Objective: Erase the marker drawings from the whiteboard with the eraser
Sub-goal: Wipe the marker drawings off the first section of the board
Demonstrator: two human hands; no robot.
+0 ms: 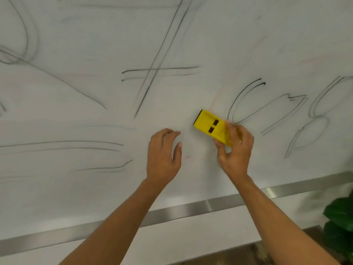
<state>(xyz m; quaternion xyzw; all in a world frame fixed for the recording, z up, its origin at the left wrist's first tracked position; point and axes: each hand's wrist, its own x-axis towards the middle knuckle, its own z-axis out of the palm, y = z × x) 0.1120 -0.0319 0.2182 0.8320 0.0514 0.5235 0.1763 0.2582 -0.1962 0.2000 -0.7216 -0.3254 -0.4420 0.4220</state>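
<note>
A white whiteboard (95, 104) fills most of the view, covered with thin black marker drawings (156, 69) on the left, centre and right. My right hand (236, 152) grips the lower end of a yellow eraser (209, 124), which lies against the board just left of a looping black scribble (246, 102). My left hand (164, 155) hovers at the board to the eraser's left, fingers apart and curled, holding nothing. The patch of board between the two hands looks wiped, with only a small red fleck.
A silver metal rail (191, 207) runs along the whiteboard's bottom edge, rising to the right. Dark green plant leaves (340, 226) stand at the lower right, below the rail. White wall shows beneath the rail.
</note>
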